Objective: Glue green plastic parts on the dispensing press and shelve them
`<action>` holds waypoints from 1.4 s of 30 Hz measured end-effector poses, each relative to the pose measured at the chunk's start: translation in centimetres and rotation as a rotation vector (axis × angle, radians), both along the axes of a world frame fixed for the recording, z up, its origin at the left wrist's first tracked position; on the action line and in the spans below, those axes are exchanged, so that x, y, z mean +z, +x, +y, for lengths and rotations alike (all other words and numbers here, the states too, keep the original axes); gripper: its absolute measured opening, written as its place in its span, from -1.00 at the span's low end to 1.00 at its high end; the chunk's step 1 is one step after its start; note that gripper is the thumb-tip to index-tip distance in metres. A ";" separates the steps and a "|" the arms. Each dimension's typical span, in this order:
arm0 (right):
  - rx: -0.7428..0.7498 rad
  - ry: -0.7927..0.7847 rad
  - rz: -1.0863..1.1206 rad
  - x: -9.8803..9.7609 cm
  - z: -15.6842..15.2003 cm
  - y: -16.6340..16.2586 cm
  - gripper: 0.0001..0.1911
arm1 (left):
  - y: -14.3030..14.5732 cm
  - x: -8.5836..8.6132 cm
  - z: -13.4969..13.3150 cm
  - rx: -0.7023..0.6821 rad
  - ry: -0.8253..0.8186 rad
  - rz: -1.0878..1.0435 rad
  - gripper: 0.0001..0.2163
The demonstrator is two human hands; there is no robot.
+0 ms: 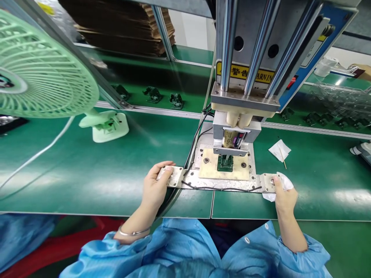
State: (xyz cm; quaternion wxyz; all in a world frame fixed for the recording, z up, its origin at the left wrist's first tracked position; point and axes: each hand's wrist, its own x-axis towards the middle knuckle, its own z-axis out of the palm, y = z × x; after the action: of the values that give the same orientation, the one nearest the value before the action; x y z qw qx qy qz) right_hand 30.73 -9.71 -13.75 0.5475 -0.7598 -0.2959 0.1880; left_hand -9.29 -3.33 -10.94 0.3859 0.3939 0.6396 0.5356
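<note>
A press machine [246,58] stands on the green bench, its head [235,133] lowered onto a small dark green part [225,163] seated on a beige fixture plate [211,170]. My left hand [155,185] rests on the left metal button block [174,176], thumb pressing on its top. At the other end of the base, my right hand [284,195] presses its thumb on the right metal button block [268,182] while its fingers hold a crumpled white wipe [285,184]. Both wrists come out of blue sleeves.
A pale green desk fan [43,65] stands at the left with its white cable trailing across the bench. Several dark green parts [153,94] sit on the conveyor behind. A white wipe with a swab [279,150] lies right of the press. Black cables [194,146] run from the base.
</note>
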 end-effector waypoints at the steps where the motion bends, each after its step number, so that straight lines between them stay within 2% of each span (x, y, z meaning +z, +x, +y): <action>1: -0.002 0.000 -0.001 0.0 0.0 0.0 -0.33 | 0.1 0.1 0.0 0.001 -0.001 0.004 -0.62; 13: -0.002 0.013 -0.013 -0.3 -0.2 0.2 -0.43 | 0.3 0.5 -0.2 0.008 -0.006 0.039 -0.63; 31: -0.004 -0.001 -0.024 -0.2 -0.2 0.2 -0.38 | 0.4 0.8 -0.2 0.017 -0.014 0.036 -0.63; 42: -0.011 0.002 -0.022 -0.3 -0.2 0.2 -0.39 | 0.3 0.3 -0.1 0.028 -0.001 0.019 -0.64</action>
State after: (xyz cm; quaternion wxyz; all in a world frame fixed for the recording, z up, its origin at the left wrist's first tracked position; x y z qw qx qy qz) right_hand 30.98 -9.94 -14.08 0.5461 -0.7628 -0.2981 0.1762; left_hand -8.97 -3.43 -10.64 0.3725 0.3897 0.6489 0.5370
